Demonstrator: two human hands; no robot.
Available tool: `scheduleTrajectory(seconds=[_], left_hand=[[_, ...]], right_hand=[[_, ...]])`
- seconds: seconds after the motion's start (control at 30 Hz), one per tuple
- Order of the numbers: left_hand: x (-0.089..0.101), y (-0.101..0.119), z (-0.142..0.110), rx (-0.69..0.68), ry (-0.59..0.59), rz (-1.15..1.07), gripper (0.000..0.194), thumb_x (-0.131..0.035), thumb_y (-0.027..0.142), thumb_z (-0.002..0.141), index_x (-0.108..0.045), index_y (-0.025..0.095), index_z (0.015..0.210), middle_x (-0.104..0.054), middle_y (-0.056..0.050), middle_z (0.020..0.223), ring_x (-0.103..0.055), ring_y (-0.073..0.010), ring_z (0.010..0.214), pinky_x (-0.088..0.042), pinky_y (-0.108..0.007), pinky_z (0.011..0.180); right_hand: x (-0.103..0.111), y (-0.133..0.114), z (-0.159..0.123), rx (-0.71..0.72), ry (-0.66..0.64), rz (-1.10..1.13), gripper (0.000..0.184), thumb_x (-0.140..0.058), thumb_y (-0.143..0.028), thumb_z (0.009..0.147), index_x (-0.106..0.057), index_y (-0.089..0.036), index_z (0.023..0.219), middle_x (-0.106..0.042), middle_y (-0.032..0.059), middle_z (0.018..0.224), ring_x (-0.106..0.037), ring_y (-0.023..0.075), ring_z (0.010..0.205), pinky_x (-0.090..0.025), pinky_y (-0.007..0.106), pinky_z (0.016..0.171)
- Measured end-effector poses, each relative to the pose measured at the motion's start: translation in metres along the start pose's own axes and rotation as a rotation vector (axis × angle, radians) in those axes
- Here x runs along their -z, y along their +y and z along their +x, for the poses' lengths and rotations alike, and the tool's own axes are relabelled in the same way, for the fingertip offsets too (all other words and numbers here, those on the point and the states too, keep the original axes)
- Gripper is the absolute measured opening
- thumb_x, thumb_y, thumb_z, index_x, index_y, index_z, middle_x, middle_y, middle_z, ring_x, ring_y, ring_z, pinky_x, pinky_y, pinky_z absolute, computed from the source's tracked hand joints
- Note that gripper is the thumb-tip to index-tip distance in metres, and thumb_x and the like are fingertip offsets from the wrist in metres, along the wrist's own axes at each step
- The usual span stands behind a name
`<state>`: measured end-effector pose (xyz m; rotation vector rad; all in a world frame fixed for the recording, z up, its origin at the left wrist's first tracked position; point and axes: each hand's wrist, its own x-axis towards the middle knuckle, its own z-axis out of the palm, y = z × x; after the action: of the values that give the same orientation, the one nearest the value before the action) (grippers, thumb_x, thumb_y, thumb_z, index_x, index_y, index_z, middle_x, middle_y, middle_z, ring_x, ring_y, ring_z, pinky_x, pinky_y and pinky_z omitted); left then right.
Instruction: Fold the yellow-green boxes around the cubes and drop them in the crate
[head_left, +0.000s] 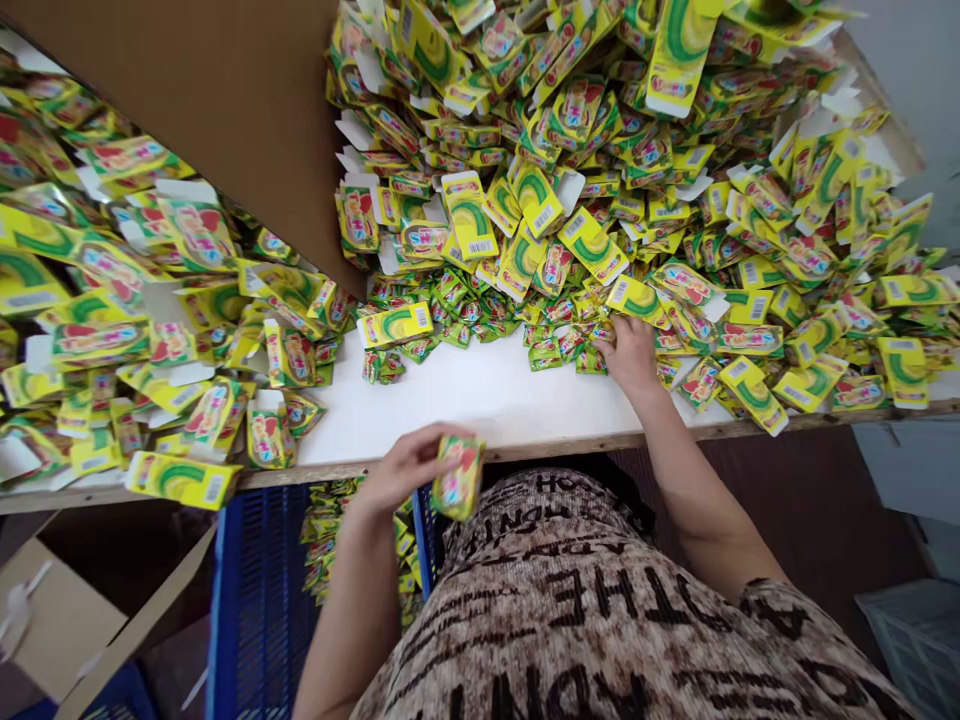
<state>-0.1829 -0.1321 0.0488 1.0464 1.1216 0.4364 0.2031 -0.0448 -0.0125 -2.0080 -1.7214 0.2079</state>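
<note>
Small yellow-green printed paperboard carton (459, 478): clamped between the thumb and fingers of the left hand (409, 468), held just past the surface's wooden edge. Likely light, stiff yet crushable; best taken by its broad faces. Right hand (631, 355): open, palm down, fingers apart on loose glossy green foil sachets (544, 352), probably soft and slippery. Flat yellow-green cartons (600, 130) lie heaped on a white surface (480, 400). Blue slatted plastic crate (259, 600) below.

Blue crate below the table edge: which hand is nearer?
Left. The left hand, holding a carton, is just above the blue crate; the right hand is farther off, on the sachets.
</note>
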Motion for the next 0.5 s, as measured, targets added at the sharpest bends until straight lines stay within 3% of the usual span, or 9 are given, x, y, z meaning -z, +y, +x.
scheduleTrajectory(seconds=[0.07, 0.17, 0.23, 0.33, 0.4, 0.5], left_hand=[[0.034, -0.019, -0.039, 0.199, -0.121, 0.197, 0.037, -0.079, 0.045, 0.071, -0.078, 0.026, 0.103, -0.076, -0.006, 0.106, -0.069, -0.0261, 0.096, -0.054, -0.035, 0.086], [0.067, -0.054, -0.087, 0.475, 0.066, 0.424, 0.050, -0.082, 0.050, 0.054, -0.079, 0.023, 0.095, -0.078, -0.006, 0.097, -0.069, -0.0333, 0.098, -0.054, -0.041, 0.087], [0.074, -0.065, -0.103, 0.562, 0.159, 0.461, 0.052, -0.083, 0.051, 0.049, -0.079, 0.021, 0.092, -0.078, -0.006, 0.093, -0.070, -0.0361, 0.098, -0.054, -0.043, 0.089], [0.063, -0.043, -0.094, 0.403, 0.039, 0.340, 0.041, -0.077, 0.049, 0.067, -0.079, 0.023, 0.099, -0.078, -0.007, 0.104, -0.070, -0.0321, 0.102, -0.054, -0.041, 0.093], [0.046, -0.013, -0.069, 0.242, -0.057, 0.272, 0.036, -0.073, 0.047, 0.076, -0.078, 0.024, 0.104, -0.078, -0.007, 0.105, -0.071, -0.0293, 0.099, -0.056, -0.039, 0.089], [0.019, 0.026, -0.019, 0.047, -0.132, 0.275, 0.037, -0.074, 0.047, 0.076, -0.078, 0.021, 0.103, -0.078, -0.009, 0.099, -0.072, -0.0258, 0.092, -0.056, -0.036, 0.084]], right_hand=[[-0.003, 0.008, 0.004, -0.008, -0.021, -0.016, 0.040, -0.067, -0.036, 0.084, -0.067, -0.011, 0.115, -0.064, 0.0199, 0.112, -0.053, 0.0350, 0.109, -0.043, 0.051, 0.099], [0.003, 0.011, 0.001, -0.093, -0.002, 0.055, 0.032, -0.067, -0.039, 0.083, -0.067, -0.014, 0.104, -0.066, 0.0147, 0.098, -0.057, 0.0312, 0.096, -0.047, 0.047, 0.090], [0.012, 0.006, 0.000, -0.105, -0.001, 0.151, 0.027, -0.066, -0.036, 0.084, -0.066, -0.016, 0.102, -0.066, 0.0110, 0.092, -0.058, 0.0279, 0.089, -0.048, 0.043, 0.085], [0.022, -0.021, 0.004, 0.079, -0.190, 0.348, 0.019, -0.063, -0.028, 0.085, -0.068, -0.018, 0.101, -0.068, 0.0083, 0.097, -0.061, 0.0242, 0.091, -0.048, 0.037, 0.084], [0.021, -0.046, 0.010, 0.244, -0.440, 0.439, 0.021, -0.064, -0.020, 0.082, -0.070, -0.019, 0.102, -0.070, 0.0060, 0.102, -0.063, 0.0219, 0.094, -0.048, 0.033, 0.084], [0.016, -0.076, 0.023, 0.328, -0.698, 0.341, 0.022, -0.071, -0.015, 0.076, -0.073, -0.019, 0.098, -0.073, 0.0023, 0.092, -0.065, 0.0203, 0.088, -0.047, 0.028, 0.077]])
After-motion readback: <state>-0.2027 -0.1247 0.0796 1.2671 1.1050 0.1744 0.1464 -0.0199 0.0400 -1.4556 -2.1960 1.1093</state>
